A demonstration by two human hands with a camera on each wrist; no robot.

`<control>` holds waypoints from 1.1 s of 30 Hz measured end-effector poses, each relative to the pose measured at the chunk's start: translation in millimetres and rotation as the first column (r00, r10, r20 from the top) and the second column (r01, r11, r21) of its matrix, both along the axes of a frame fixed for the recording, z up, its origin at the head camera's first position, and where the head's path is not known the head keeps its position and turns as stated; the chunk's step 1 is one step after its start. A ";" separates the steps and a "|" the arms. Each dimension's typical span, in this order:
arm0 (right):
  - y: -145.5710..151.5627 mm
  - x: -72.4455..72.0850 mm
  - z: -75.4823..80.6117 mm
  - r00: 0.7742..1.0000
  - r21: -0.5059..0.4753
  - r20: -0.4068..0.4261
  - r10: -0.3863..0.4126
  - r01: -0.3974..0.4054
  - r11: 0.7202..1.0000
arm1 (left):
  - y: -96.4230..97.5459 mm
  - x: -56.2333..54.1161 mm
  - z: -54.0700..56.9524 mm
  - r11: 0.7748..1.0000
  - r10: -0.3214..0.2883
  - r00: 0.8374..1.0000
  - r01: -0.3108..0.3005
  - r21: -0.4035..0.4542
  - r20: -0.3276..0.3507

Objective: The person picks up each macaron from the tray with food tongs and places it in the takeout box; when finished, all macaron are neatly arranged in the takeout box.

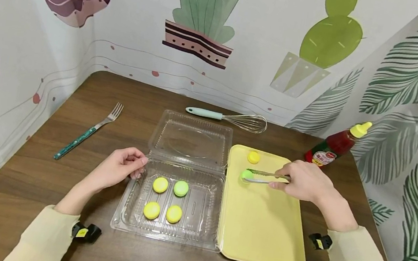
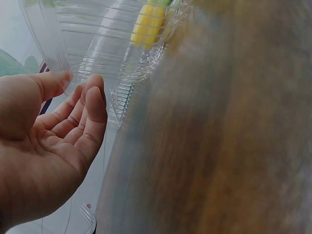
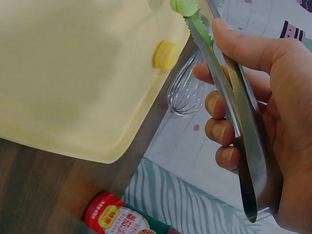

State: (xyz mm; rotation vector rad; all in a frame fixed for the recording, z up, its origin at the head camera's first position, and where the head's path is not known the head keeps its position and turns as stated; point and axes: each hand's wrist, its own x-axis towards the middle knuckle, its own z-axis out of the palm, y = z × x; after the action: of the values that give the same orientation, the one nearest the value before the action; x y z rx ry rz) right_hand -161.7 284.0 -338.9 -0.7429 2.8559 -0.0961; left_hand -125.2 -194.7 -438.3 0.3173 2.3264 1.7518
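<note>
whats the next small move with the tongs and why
Probably lift the green piece in the tongs toward the clear container: it looks pinched there, and four similar pieces lie inside the container with space beside them.

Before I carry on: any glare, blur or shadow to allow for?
Head view: mostly sharp, with reflections on the clear container and a soft shadow on the yellow tray; left wrist view: the tabletop is badly blurred, yellow macarons look broken up through the container's ridges; right wrist view: dimmer, tongs fairly crisp, a broad shadow on the tray.
</note>
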 end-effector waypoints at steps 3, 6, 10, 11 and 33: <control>-2.5 1.8 2.4 1.000 -0.009 -0.011 0.011 -0.011 1.000 | 0.2 -0.2 -0.2 1.000 -0.002 1.000 0.002 0.002 0.002; -5.9 3.7 5.3 1.000 -0.010 -0.025 0.019 -0.019 1.000 | 0.5 -0.4 -0.7 1.000 -0.004 1.000 0.004 0.008 0.004; -11.9 7.8 11.5 0.999 -0.003 -0.034 0.042 -0.042 0.999 | 0.9 -0.7 -1.5 1.000 -0.006 1.000 0.006 0.013 0.006; -13.6 9.0 13.4 0.998 -0.002 -0.037 0.052 -0.052 0.999 | 0.9 -0.8 -1.6 1.000 -0.006 1.000 0.006 0.013 0.007; -42.7 28.2 40.2 0.965 0.025 -0.177 0.195 -0.193 0.981 | -1.2 -1.8 -3.6 1.000 -0.003 1.000 0.003 -0.010 -0.014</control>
State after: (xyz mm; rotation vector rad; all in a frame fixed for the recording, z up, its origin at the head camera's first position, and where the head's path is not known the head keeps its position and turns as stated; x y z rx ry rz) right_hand -133.5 241.2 -298.7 -1.0762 2.9270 0.0099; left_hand -127.0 -195.8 -441.8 0.3328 2.3426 1.7409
